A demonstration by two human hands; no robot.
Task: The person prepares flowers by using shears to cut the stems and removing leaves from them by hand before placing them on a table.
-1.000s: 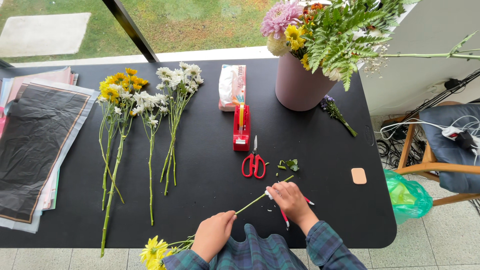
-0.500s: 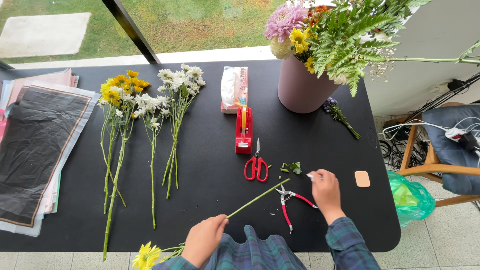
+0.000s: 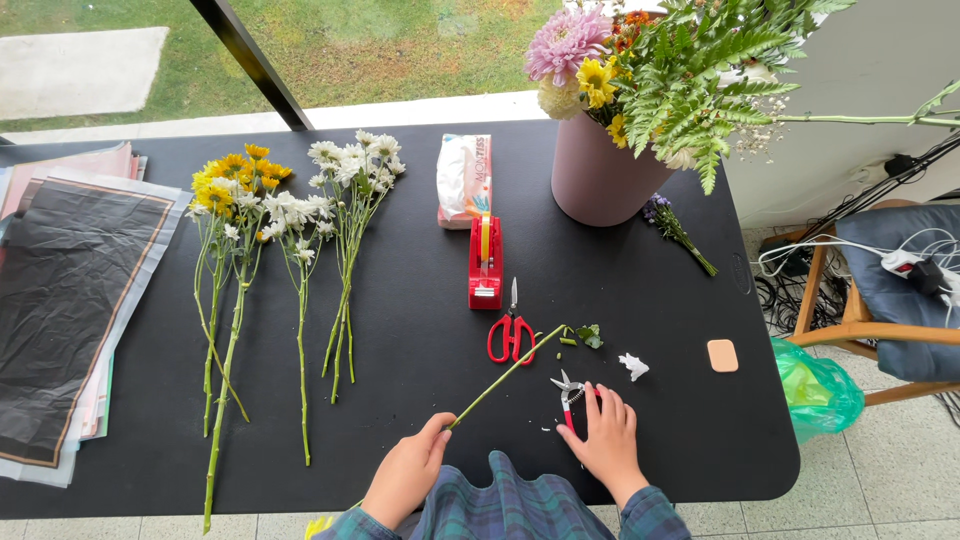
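Note:
My left hand (image 3: pixel 405 480) grips the lower end of a long green flower stem (image 3: pixel 505 375). The stem slants up and right across the black table (image 3: pixel 420 300), and its yellow bloom hangs off the front edge. My right hand (image 3: pixel 603 440) lies over the red handles of small pruning shears (image 3: pixel 568 388), which rest on the table with their blades pointing away from me. Red scissors (image 3: pixel 512 335) lie just left of the stem's tip. Cut green leaves (image 3: pixel 588 335) and a white scrap (image 3: pixel 633 367) lie just beyond the shears.
Yellow flowers (image 3: pixel 235 180) and white flowers (image 3: pixel 340 170) lie in rows on the left. A red tape dispenser (image 3: pixel 485 262), a tissue pack (image 3: pixel 465 180) and a pink vase (image 3: pixel 600 175) of flowers stand behind. Wrapping sheets (image 3: pixel 60 300) are far left; a chair (image 3: pixel 890 290) and a green bag (image 3: pixel 815 385) are to the right.
My right hand set the shears down, reached right to where the white scrap lies, then came back onto the shears. My left hand kept hold of the stem.

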